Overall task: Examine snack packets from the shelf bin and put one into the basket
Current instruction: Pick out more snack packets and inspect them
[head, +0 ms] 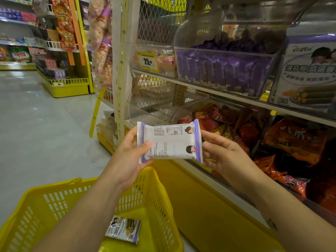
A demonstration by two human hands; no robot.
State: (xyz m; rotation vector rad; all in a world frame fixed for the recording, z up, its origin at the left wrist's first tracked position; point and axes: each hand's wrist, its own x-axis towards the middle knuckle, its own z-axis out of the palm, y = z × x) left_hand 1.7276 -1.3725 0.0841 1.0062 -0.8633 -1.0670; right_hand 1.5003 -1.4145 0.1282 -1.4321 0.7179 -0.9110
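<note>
I held the snack packet point(169, 142) by its short ends, my left hand point(131, 157) pinching the left edge and my right hand point(223, 155) gripping the right. It hung above the basket's point(164, 195) far rim, long axis left to right, printed back facing me. Reading it well, I judged, meant keeping it level and taut.
</note>
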